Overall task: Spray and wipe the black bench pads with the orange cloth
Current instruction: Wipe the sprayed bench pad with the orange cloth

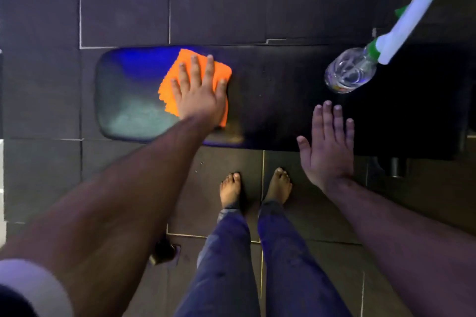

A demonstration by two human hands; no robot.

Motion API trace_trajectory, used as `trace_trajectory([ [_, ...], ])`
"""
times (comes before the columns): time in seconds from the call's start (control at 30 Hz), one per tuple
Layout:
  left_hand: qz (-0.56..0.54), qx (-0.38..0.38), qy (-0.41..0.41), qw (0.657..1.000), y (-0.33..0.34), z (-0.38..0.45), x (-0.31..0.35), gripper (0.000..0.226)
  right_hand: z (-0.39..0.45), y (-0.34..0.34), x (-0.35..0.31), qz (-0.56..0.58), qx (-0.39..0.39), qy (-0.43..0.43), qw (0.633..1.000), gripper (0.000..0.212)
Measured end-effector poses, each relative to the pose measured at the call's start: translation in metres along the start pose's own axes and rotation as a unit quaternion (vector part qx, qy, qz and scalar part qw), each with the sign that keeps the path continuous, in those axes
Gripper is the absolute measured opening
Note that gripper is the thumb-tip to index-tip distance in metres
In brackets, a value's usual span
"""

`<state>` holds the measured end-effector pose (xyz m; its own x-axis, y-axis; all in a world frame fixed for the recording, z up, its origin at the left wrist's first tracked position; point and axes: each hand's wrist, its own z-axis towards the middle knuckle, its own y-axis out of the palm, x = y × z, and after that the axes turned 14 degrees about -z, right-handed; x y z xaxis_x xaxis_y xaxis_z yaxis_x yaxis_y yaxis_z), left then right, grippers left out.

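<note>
The black bench pad (278,100) runs left to right across the middle of the view, its left end shining blue and grey. On that left part lies the folded orange cloth (177,74). My left hand (199,92) presses flat on the cloth, fingers spread. A clear spray bottle (347,72) with a white and green trigger head stands on the pad's right part. My right hand (328,147) hovers flat over the pad's near edge, below the bottle, fingers apart and holding nothing.
Dark floor tiles (123,2) surround the bench. My two bare feet (255,188) and blue-trousered legs stand close to the pad's near edge. A small dark bench foot (164,252) shows low on the floor, and a round metal part (396,167) sits under the pad's right side.
</note>
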<state>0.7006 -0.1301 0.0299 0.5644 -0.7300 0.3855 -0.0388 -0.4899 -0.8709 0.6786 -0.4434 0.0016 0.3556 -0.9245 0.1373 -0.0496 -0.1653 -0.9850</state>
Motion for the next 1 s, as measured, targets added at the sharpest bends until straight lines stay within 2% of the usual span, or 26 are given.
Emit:
trace_trajectory([
  [0.07, -0.021, -0.003, -0.020, 1.000, 0.013, 0.025, 0.043, 0.067, -0.001, 0.006, -0.004, -0.022, -0.014, 0.006, 1.000, 0.083],
  [0.1, -0.008, -0.025, 0.009, 1.000, 0.021, 0.027, 0.061, 0.067, -0.001, 0.008, -0.007, -0.023, -0.014, 0.009, 1.000, 0.084],
  [0.17, 0.044, -0.084, 0.136, 0.986, 0.037, 0.008, 0.082, 0.068, -0.001, 0.010, -0.010, -0.018, -0.010, 0.020, 1.000, 0.083],
  [0.2, 0.070, -0.114, 0.211, 0.968, 0.042, -0.008, 0.082, 0.069, -0.001, 0.011, -0.009, -0.012, -0.007, 0.021, 1.000, 0.083],
  [0.27, 0.110, -0.152, 0.324, 0.927, 0.039, -0.030, 0.057, 0.071, -0.002, 0.013, -0.006, -0.004, 0.002, 0.015, 1.000, 0.081],
  [0.3, 0.126, -0.164, 0.354, 0.912, 0.033, -0.031, 0.038, 0.073, -0.001, 0.013, -0.005, -0.004, 0.006, 0.012, 1.000, 0.081],
  [0.37, 0.148, -0.179, 0.354, 0.906, 0.013, -0.021, 0.007, 0.076, -0.001, 0.014, -0.003, -0.002, 0.005, 0.003, 1.000, 0.080],
  [0.43, 0.145, -0.162, 0.293, 0.931, 0.000, 0.000, 0.001, 0.077, 0.000, 0.016, -0.004, -0.004, 0.002, 0.001, 1.000, 0.080],
  [0.57, 0.052, -0.111, 0.139, 0.983, 0.009, 0.035, 0.072, 0.073, 0.000, 0.019, -0.006, 0.006, 0.011, 0.010, 1.000, 0.079],
  [0.63, 0.026, -0.110, 0.130, 0.985, 0.029, 0.033, 0.110, 0.073, -0.002, 0.018, -0.002, 0.038, 0.026, 0.014, 0.999, 0.076],
  [0.73, 0.059, -0.127, 0.229, 0.963, 0.058, -0.010, 0.125, 0.075, -0.005, 0.014, 0.007, 0.123, 0.058, 0.025, 0.990, 0.074],
  [0.87, 0.133, -0.178, 0.445, 0.868, 0.060, -0.082, 0.050, 0.073, -0.007, 0.011, 0.016, 0.166, 0.060, 0.014, 0.984, 0.076],
  [0.93, 0.158, -0.192, 0.480, 0.841, 0.043, -0.083, -0.002, 0.070, -0.007, 0.013, 0.019, 0.159, 0.057, 0.001, 0.986, 0.075],
  [1.0, 0.164, -0.180, 0.459, 0.854, 0.023, -0.065, -0.035, 0.070, -0.006, 0.015, 0.018, 0.152, 0.055, -0.003, 0.987, 0.074],
])
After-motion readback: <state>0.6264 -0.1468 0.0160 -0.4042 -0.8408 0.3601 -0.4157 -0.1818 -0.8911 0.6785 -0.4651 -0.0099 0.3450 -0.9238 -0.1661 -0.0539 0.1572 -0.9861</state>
